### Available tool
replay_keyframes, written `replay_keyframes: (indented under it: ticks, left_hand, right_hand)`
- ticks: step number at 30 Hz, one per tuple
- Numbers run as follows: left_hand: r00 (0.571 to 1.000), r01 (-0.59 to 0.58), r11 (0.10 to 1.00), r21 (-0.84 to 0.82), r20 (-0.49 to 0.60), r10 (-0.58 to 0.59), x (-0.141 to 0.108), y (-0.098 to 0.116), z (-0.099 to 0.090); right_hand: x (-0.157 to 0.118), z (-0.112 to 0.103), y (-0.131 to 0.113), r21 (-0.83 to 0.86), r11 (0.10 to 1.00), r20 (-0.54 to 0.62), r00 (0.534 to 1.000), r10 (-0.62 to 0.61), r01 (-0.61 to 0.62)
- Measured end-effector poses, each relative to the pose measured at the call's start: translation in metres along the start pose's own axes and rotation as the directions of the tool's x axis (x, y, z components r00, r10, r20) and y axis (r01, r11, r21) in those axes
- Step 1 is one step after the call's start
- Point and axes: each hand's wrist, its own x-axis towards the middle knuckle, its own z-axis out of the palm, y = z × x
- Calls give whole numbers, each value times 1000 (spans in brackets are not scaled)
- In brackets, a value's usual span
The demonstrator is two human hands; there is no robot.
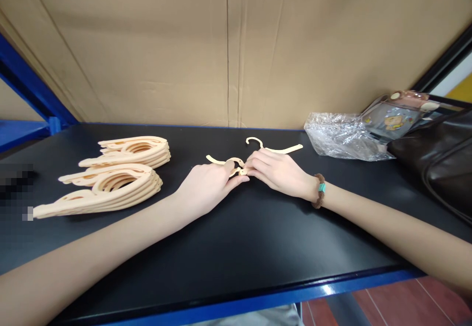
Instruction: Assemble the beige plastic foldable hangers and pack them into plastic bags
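Both hands meet over the middle of the black tabletop around cream hanger parts. My left hand (206, 186) is closed, thumb and fingers pinching a cream hanger piece (215, 160) whose slim arm sticks out to the left. My right hand (278, 171), with a brown bracelet at the wrist, has its fingertips pressed together at the same joint (242, 172). Behind the right hand, a cream hook and a straight arm (289, 149) show. Fingers hide the middle, so whether these parts are one hanger or separate pieces I cannot tell.
Two stacks of folded cream hangers, a rear one (147, 153) and a front one (125, 191), lie at left. Crumpled clear plastic (339, 136), a decorated pouch (394, 119) and a dark leather bag (438, 159) sit at right. A cardboard wall (165, 45) stands behind.
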Motion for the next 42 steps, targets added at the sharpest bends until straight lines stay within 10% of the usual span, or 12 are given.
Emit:
replay_keyframes:
  ticks: [42]
  left_hand:
    - [985, -92, 978, 189, -124, 117, 1, -2, 6]
  right_hand:
    - [-1, 1, -1, 26, 1000, -9, 1000, 3, -3]
